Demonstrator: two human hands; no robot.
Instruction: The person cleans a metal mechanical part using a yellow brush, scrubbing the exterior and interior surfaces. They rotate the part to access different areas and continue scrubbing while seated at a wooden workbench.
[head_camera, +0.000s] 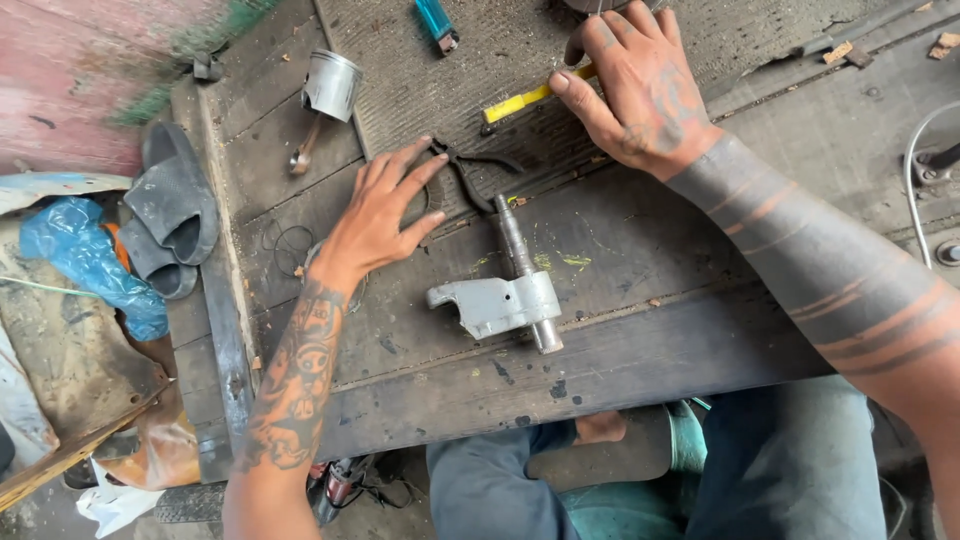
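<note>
Taking the grey metal bracket with its shaft (510, 296) as the landmark and going left to right: far to its left, two dark rubber sandals (170, 215) are lying stacked off the platform's edge, out of the working area. Up and to its left, one piston with its connecting rod (322, 100) is lying on the boards. Just left of the bracket, the left hand (378, 215) is resting with fingers spread, fingertips touching the one pair of black pliers (462, 170), seemingly steadying or reaching for them. Above the bracket, one blue lighter (437, 24) is lying on the grooved mat. Up and to the right, the right hand (635, 85) is pinching the end of one yellow-handled tool (528, 99) between thumb and fingers, holding it flat against the mat.
</note>
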